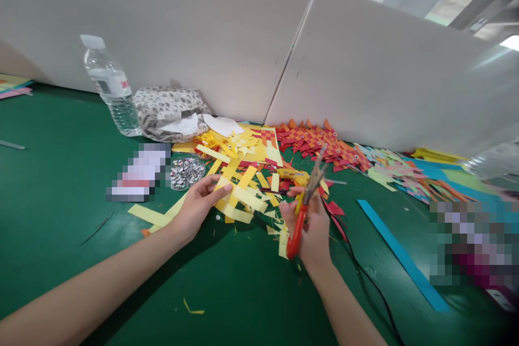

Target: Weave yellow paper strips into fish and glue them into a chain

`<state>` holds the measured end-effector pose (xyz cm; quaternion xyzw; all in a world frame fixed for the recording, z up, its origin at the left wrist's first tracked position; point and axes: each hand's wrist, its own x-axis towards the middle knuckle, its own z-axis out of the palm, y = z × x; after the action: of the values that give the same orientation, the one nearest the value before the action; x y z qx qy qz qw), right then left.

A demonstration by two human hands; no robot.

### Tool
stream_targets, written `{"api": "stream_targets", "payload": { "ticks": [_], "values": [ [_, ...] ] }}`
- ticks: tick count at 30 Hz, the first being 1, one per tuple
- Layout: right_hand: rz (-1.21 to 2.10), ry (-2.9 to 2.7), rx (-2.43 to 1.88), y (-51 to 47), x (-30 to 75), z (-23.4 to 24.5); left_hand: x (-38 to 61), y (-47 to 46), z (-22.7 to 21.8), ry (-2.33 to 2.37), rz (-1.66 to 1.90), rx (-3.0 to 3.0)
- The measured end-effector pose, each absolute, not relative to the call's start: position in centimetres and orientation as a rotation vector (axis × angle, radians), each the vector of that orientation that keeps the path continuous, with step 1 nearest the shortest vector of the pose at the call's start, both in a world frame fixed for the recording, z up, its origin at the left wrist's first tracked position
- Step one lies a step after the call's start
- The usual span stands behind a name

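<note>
My left hand (pixel 198 206) pinches a woven piece of yellow paper strips (pixel 239 194) just above the green table (pixel 81 211). My right hand (pixel 310 230) is closed round the red and yellow handles of a pair of scissors (pixel 305 203), blades pointing up and away, a short way right of the woven piece. Loose yellow strips and offcuts (pixel 156 217) lie under and around both hands.
A water bottle (pixel 111 86) and a patterned pouch (pixel 170 111) stand at the back by white partition boards (pixel 243 38). A dish of googly eyes (pixel 185 171) sits left of the strips. Red-orange woven fish (pixel 320 143), pastel ones (pixel 395 170), a blue strip (pixel 401 257) and a black cable (pixel 373 286) lie right.
</note>
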<state>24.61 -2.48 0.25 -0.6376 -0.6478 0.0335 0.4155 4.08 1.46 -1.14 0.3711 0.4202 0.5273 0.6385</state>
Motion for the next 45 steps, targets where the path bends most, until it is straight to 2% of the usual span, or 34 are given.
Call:
{"api": "stream_targets", "payload": {
  "ticks": [4,9,14,26,37,45],
  "values": [
    [0.106,-1.59,-1.756,-2.6,24.2,0.9,4.2,1.5,-1.2,0.959,1.255,0.794],
    [-0.099,-1.73,-1.819,-2.4,23.8,0.7,4.1,1.6,-1.2,0.912,1.234,0.811],
    [-0.163,-1.886,-1.786,-2.2,23.8,0.2,4.2,1.4,-1.3,0.93,1.214,0.838],
    [-0.148,-2.029,-1.732,-2.4,23.5,-0.5,4.3,1.2,-1.3,0.954,1.129,0.825],
    [-0.178,-1.9,-1.7,-2.6,23.3,-0.1,4.3,1.6,-1.5,1.01,1.219,0.841],
    [-0.065,-2.049,-1.742,-2.7,22.7,-0.7,4.3,1.1,-2.1,0.991,1.225,0.912]
  ]
}}
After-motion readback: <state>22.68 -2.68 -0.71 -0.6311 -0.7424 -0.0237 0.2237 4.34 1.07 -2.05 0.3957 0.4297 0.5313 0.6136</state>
